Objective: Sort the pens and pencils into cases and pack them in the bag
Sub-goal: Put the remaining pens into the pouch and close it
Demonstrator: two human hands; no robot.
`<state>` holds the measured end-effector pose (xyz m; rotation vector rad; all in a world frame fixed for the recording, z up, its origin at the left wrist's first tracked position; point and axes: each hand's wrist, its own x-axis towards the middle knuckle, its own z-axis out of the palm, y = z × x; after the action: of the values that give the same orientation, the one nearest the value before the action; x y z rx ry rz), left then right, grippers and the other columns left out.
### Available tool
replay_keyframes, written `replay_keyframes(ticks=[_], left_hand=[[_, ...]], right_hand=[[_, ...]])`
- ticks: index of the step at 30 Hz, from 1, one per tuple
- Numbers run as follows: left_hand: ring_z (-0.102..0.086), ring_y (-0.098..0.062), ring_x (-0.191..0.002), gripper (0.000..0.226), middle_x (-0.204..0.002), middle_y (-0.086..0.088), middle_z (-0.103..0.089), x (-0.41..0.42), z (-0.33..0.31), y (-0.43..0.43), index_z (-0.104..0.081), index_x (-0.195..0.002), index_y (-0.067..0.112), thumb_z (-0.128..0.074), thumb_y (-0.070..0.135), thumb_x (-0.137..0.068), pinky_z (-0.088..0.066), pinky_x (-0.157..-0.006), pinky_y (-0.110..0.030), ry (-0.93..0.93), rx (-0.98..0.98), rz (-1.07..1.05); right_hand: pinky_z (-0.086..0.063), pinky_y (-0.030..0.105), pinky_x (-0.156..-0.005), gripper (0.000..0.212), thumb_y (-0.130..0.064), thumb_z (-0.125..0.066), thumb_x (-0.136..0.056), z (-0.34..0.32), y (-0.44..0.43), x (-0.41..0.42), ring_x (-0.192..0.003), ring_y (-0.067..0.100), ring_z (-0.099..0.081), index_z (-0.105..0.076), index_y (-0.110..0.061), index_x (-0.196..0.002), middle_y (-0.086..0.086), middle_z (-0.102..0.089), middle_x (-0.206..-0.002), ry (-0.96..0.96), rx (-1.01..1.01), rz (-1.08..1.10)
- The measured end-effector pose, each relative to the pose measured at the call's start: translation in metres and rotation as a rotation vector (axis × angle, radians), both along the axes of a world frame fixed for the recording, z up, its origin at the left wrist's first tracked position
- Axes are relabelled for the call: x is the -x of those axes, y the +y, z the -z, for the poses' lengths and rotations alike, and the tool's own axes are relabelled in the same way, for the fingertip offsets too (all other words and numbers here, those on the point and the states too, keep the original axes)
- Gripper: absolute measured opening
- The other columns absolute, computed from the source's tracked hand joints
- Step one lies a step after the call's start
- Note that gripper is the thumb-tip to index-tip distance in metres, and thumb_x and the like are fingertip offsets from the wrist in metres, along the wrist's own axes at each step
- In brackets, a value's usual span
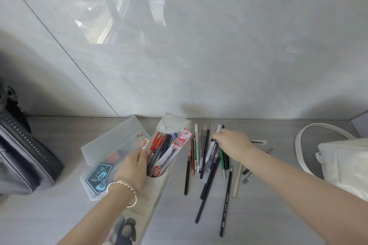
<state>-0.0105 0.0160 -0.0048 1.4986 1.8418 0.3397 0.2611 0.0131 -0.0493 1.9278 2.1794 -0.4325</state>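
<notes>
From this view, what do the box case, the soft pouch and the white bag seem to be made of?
The box case looks like frosted hard plastic: translucent, stiff lid. The soft pouch seems thin matte plastic, perhaps vinyl: pens show through it and its snap flap bends. The white bag looks like smooth leather or imitation; I cannot tell which.

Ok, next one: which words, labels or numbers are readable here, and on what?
"7001", as best it reads: label on the red-and-white pen packet in the clear snap pouch.
White characters on that packet's red square and red round seal: too blurred.
White lettering on the long black pencil: too small.
Blue-and-black sticker on the frosted plastic case: no legible words.
</notes>
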Motion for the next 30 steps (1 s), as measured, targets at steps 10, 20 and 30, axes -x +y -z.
replay_keyframes(ticks=[10, 20, 30], left_hand=[[-0.043, -0.012, -0.062, 0.038, -0.065, 0.002, -0.046, -0.008, -0.004, -0.009, -0.043, -0.068, 0.014, -0.03, 0.03, -0.1, -0.026, -0.051, -0.017, 0.095, -0.004, 0.064], [-0.049, -0.018, -0.066, 0.04, -0.071, -0.003, -0.055, -0.009, 0.007, -0.017, -0.055, -0.081, 0.007, -0.03, 0.033, -0.099, -0.035, -0.061, -0.028, 0.035, 0.076, 0.061], [-0.048, -0.015, -0.065, 0.037, -0.069, -0.001, -0.053, -0.025, -0.007, -0.023, -0.047, -0.069, 0.02, -0.03, 0.033, -0.099, -0.034, -0.058, -0.027, 0.001, 0.062, 0.117]], right_hand=[[-0.04, 0.034, -0.07, 0.032, -0.012, -0.042, -0.093, -0.004, 0.022, 0.006, -0.065, 0.016, -0.045, -0.044, -0.009, -0.125, 0.006, -0.05, -0.091, -0.125, 0.066, -0.207], [-0.045, 0.025, -0.041, 0.018, -0.006, -0.07, -0.072, -0.043, -0.018, -0.026, -0.06, 0.019, -0.064, -0.066, -0.018, -0.084, -0.004, -0.068, -0.086, 0.298, -0.497, -0.158], [-0.04, 0.027, -0.052, 0.015, -0.035, -0.05, -0.092, -0.091, -0.056, 0.034, -0.057, 0.013, -0.052, -0.056, -0.029, -0.105, -0.004, -0.062, -0.072, 0.568, -0.292, 0.242]])
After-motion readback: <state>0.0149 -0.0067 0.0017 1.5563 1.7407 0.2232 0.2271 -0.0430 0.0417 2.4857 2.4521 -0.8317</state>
